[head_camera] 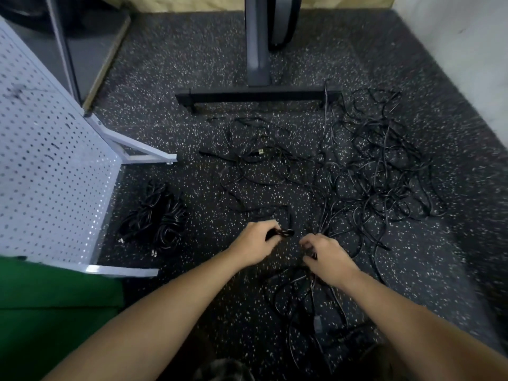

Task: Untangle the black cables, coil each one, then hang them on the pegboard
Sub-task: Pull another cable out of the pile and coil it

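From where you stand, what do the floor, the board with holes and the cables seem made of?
Floor: probably rubber matting, matte black with pale flecks. Pegboard: likely painted metal, pale, slight sheen, punched holes. Cables: flexible black jackets, plastic or rubber, faintly glossy.

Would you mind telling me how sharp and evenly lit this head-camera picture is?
Head view: dim, soft light; motion blur smears the speckled floor, worst near the edges; wide-angle distortion skews the pegboard; the tangled cables blend into the dark floor; the left hand and right hand, gripping them, look fairly sharp.
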### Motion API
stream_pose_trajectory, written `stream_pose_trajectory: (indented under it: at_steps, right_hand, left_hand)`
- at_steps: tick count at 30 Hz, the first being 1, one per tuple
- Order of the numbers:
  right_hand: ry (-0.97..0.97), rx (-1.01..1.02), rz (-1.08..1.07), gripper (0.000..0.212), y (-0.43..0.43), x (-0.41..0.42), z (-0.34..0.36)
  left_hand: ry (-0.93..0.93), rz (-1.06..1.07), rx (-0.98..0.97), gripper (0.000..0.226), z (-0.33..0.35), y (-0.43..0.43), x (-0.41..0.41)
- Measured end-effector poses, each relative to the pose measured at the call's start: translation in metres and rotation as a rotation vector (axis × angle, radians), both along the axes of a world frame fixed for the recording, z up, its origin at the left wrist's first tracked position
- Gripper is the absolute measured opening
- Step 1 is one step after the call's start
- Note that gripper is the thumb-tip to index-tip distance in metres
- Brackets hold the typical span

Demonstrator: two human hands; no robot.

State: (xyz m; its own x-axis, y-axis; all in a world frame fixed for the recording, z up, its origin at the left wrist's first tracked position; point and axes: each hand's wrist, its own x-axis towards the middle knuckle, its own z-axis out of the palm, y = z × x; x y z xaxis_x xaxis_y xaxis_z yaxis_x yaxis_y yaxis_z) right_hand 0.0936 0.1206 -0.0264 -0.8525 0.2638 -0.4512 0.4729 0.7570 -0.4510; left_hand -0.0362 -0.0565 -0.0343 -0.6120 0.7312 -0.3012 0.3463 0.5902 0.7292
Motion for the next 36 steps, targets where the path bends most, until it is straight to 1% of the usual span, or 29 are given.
stream_pose_trajectory:
  at_steps: [2,5,7,11,14,17,20,23,25,26,29,30,33,36]
  right_hand:
    - [0.058,-0.027,-0.02,0.04,0.005,-0.012,0.031]
    - [0.161,-0.094,-0.053,0.043,0.015,-0.032,0.087]
    - [0.243,-0.122,-0.048,0.046,0.02,-0.044,0.127]
    - [0.406,-0.174,-0.045,0.049,0.024,-0.058,0.209]
    - [0.532,-0.125,0.018,0.043,0.02,-0.053,0.259]
    - [0.669,-0.066,0.076,0.029,0.012,-0.045,0.28]
    - [0.728,-0.161,0.048,0.018,0.005,-0.032,0.295]
    - [0.782,-0.236,0.013,0.019,0.007,-0.025,0.303]
    - [0.79,-0.293,0.004,0.018,0.01,-0.025,0.307]
    - [0.787,-0.364,-0.003,0.018,0.011,-0.026,0.308]
    - [0.802,-0.686,-0.078,0.016,0.014,-0.03,0.315]
    - [0.794,-0.754,-0.112,0.013,0.014,-0.031,0.317]
    - [0.72,-0.835,-0.23,0.011,0.014,-0.038,0.316]
    - [0.646,-0.876,-0.341,0.019,0.018,-0.047,0.315]
  left_hand:
    - [0.001,0.007,0.037,0.005,0.038,0.002,-0.012]
    - [-0.003,0.024,0.098,0.011,0.096,0.007,-0.029]
    - [0.012,0.029,0.115,0.01,0.137,0.008,-0.039]
    - [0.106,0.022,0.161,0.007,0.212,0.006,-0.048]
    - [0.207,-0.007,0.167,0.012,0.264,0.002,-0.038]
    - [0.315,-0.048,0.202,0.017,0.297,-0.002,-0.026]
    - [0.415,-0.071,0.253,0.013,0.316,-0.009,-0.009]
    - [0.514,-0.013,0.292,0.016,0.318,-0.014,-0.002]
    - [0.508,0.011,0.347,0.018,0.318,-0.016,0.0]
    - [0.49,0.015,0.391,0.017,0.318,-0.017,-0.001]
    - [0.405,0.058,0.534,0.011,0.321,-0.017,-0.001]
    - [0.36,0.081,0.571,0.012,0.322,-0.015,-0.001]
    - [0.21,0.153,0.618,0.015,0.32,-0.007,-0.001]
    - [0.171,0.22,0.64,0.018,0.319,-0.002,-0.003]
